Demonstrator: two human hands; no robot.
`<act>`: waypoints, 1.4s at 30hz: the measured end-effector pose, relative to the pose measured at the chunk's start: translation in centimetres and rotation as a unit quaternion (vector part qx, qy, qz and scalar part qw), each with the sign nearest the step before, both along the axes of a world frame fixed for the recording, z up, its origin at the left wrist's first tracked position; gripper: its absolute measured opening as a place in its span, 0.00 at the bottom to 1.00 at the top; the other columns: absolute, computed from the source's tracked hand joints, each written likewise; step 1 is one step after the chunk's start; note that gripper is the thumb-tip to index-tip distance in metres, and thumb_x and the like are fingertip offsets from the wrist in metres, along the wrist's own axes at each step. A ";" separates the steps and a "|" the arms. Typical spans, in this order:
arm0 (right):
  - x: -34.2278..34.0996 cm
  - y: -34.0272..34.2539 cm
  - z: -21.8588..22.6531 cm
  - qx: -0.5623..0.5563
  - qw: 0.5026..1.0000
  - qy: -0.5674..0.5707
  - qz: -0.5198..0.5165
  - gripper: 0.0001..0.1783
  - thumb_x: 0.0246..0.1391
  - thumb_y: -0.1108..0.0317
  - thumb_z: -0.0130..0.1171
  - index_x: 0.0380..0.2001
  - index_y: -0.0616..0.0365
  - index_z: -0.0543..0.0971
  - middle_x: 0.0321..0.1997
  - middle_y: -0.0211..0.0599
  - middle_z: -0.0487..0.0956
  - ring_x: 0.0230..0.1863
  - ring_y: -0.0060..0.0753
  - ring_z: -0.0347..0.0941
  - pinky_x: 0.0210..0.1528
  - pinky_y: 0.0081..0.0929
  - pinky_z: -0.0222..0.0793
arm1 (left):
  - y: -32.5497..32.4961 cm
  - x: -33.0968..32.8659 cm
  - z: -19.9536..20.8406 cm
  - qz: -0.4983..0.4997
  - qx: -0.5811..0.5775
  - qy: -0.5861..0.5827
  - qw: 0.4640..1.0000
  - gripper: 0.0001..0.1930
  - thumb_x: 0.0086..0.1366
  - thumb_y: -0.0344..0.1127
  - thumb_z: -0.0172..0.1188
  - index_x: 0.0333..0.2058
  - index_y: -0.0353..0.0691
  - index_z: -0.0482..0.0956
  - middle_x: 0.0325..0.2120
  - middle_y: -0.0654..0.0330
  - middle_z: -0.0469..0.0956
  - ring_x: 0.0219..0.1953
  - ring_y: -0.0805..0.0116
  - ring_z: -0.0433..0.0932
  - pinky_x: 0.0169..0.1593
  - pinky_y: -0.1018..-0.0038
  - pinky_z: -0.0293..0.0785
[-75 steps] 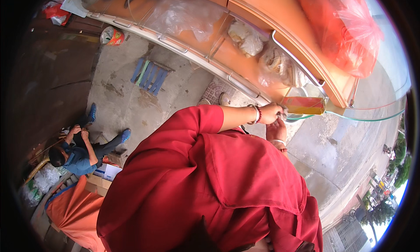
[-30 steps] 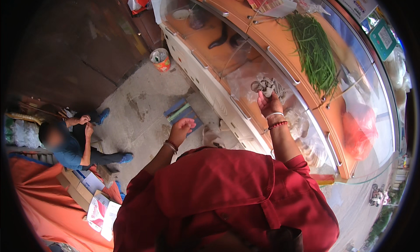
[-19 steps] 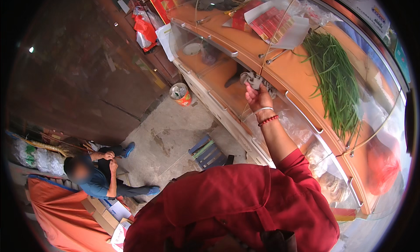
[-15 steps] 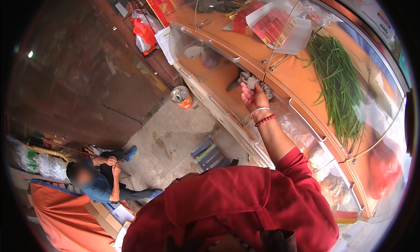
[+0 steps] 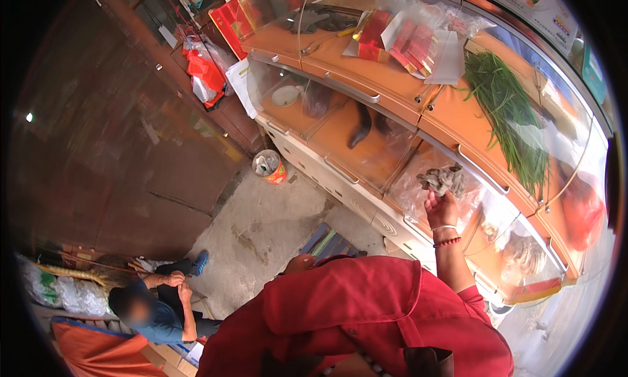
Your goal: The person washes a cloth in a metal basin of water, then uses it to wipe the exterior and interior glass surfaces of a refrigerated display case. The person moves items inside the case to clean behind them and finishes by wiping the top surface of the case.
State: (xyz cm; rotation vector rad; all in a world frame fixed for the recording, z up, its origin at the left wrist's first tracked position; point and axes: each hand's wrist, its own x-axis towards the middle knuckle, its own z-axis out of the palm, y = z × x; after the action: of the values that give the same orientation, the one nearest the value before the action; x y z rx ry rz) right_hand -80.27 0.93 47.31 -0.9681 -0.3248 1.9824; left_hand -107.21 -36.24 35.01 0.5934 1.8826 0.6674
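Note:
My right hand (image 5: 441, 210), with a white bangle and a red bead bracelet at the wrist, is closed around a crumpled grey-brown rag (image 5: 442, 180). The rag is up against the glass front of a lower section of the display case (image 5: 340, 171). A dark eggplant (image 5: 360, 125) lies behind the glass to the left of the rag. Clear plastic bags show through the panes around the hand. My left hand (image 5: 299, 262) shows only as a small patch of skin beside the red shirt; its fingers are hidden.
Green chives (image 5: 510, 115) and red packets (image 5: 412, 46) lie on the orange upper shelf. Metal handles (image 5: 484, 171) stick out from the doors. On the floor stand a small bin (image 5: 269, 166) and a blue slatted stool (image 5: 327, 241). Another person (image 5: 154, 311) sits at lower left.
My right hand has moved rightward and nearer along the case front with the rag. The eggplant it partly covered now shows fully. The view has shifted slightly.

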 end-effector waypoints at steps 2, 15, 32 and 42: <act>0.8 -0.2 -0.6 0.012 0.999 -0.038 -0.018 0.16 0.64 0.54 0.44 0.43 0.51 0.74 0.38 0.40 0.82 0.31 0.29 0.77 0.31 0.29 0.73 | -1.9 -1.6 -0.5 0.046 -0.006 -0.034 0.998 0.22 0.66 0.51 0.53 0.41 0.36 0.78 0.34 0.58 0.81 0.39 0.67 0.79 0.45 0.69 0.74; -22.8 8.5 5.2 0.012 0.989 -0.023 0.147 0.22 0.67 0.53 0.34 0.47 0.57 0.72 0.37 0.42 0.83 0.24 0.28 0.78 0.24 0.25 0.73 | -10.1 -1.4 -0.9 0.114 -0.037 -0.015 0.993 0.23 0.67 0.51 0.52 0.41 0.33 0.76 0.34 0.55 0.81 0.37 0.67 0.80 0.42 0.72 0.75; -16.0 5.4 22.4 0.702 0.674 -0.224 -0.044 0.16 0.44 0.75 0.59 0.41 0.61 0.77 0.38 0.40 0.78 0.39 0.38 0.75 0.39 0.32 0.72 | 18.9 -0.7 22.2 0.001 0.467 0.112 0.877 0.26 0.63 0.26 0.55 0.59 0.37 0.60 0.50 0.52 0.70 0.49 0.62 0.73 0.51 0.70 0.71; -10.6 12.9 25.4 0.773 0.122 -0.619 -0.059 0.31 0.54 0.60 0.46 0.61 0.62 0.65 0.66 0.48 0.63 0.69 0.47 0.54 0.71 0.47 0.39 | 41.8 4.3 36.1 -0.184 0.599 0.507 0.592 0.37 0.68 0.51 0.45 0.67 0.34 0.47 0.68 0.45 0.45 0.70 0.44 0.42 0.69 0.54 0.38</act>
State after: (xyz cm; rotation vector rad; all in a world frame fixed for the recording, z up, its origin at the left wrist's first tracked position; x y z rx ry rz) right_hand -90.89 13.88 72.76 -0.5494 -2.3186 -0.7114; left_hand -102.91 5.59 71.07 2.6332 1.8212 1.4871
